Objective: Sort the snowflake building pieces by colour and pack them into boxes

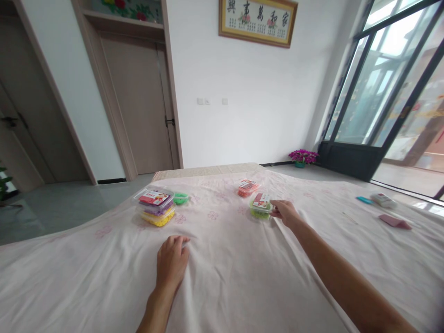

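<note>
My right hand [285,212] grips the right side of a clear plastic box [261,206] with light green contents and a red-and-white label. Just behind it lies a similar box [247,186] with orange-red contents. My left hand [172,260] rests on the pale cloth [222,277], loosely bent, with nothing in it. Beyond that hand, a clear box with purple contents [156,199] is stacked on a box with yellow contents [158,217]. A green-filled container [181,198] lies beside the stack, partly hidden by it.
On the right of the cloth lie a blue item [364,200], a white packet [383,200] and a pink folded piece [394,221]. A thin stick [349,218] is nearer. Purple flowers [303,157] stand on the floor by the glass door [378,92].
</note>
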Demonstrator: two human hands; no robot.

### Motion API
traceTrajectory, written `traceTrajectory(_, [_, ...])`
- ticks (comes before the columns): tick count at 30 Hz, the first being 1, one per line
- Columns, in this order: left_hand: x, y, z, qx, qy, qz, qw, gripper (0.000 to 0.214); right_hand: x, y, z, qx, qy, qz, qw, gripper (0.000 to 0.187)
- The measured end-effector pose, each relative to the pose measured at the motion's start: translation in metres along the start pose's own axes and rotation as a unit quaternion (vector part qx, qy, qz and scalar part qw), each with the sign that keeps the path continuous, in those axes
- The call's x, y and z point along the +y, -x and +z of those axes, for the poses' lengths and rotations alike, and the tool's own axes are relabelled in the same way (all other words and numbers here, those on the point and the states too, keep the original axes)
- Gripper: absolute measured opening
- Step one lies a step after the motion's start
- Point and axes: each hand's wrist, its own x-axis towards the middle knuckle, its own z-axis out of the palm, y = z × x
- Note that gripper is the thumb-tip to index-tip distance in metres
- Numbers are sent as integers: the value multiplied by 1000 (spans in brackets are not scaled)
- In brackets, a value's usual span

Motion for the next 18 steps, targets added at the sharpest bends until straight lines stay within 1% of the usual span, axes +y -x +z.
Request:
traceTrajectory(2, [0, 0, 0, 4, 1, 5, 1000, 31, 2, -6, 6, 8, -35, 15, 999, 15])
traceTrajectory(7, [-1, -1, 1, 8, 8, 5, 1000, 31, 9, -16, 40, 44, -91, 47, 994, 13])
traceTrajectory(9, [-1, -1, 1, 6, 9, 3, 1000, 31, 11, -19, 51, 53, -104, 57, 992, 13])
traceTrajectory(11, [0, -1, 0, 4, 9, 1, 1000, 31, 12, -22, 55, 56, -112, 66, 990, 13])
traceTrajectory(13, [1, 0, -1, 3, 8, -1, 1000, 32, 12, -22, 55, 55, -116, 75, 989, 16])
traceTrajectory(15, [3, 0, -3, 2, 5, -2, 1000, 32, 12, -18, 53, 45, -114, 85, 989, 21])
traceTrajectory(16, [3, 1, -3, 1, 4, -2, 1000, 32, 13, -15, 52, 29, -101, 86, 991, 23])
traceTrajectory(18, [4, 1, -4, -2, 1, -3, 1000, 32, 15, -4, 53, -26, -49, 76, 996, 25])
